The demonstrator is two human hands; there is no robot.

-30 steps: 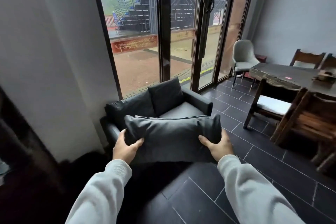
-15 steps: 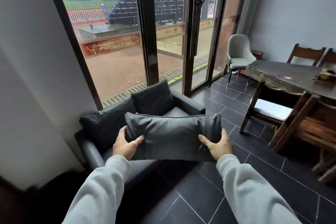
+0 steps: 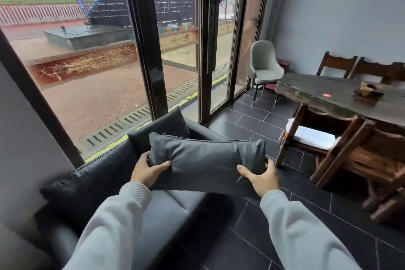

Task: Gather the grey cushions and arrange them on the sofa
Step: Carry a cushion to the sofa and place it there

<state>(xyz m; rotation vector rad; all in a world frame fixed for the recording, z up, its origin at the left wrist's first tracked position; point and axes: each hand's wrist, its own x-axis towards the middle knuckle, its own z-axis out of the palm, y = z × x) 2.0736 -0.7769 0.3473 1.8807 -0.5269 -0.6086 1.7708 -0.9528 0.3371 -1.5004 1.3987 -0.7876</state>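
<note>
I hold a dark grey cushion (image 3: 208,162) flat in front of me, above the seat of the dark grey sofa (image 3: 166,208). My left hand (image 3: 145,171) grips its left end and my right hand (image 3: 260,176) grips its right end. A second grey cushion (image 3: 162,129) leans upright against the sofa's back near the far armrest, partly hidden behind the held one. The sofa's back cushion (image 3: 92,180) runs along the window side.
Tall glass doors with dark frames (image 3: 149,50) stand behind the sofa. To the right are a dark wooden table (image 3: 328,92), wooden chairs (image 3: 355,155) with a white seat pad, and a pale green chair (image 3: 265,66) in the corner. Dark tiled floor (image 3: 252,120) lies between.
I have come closer to the sofa and the view has swung left; the held cushion now hangs over the seat. Both hands keep the same grip.
</note>
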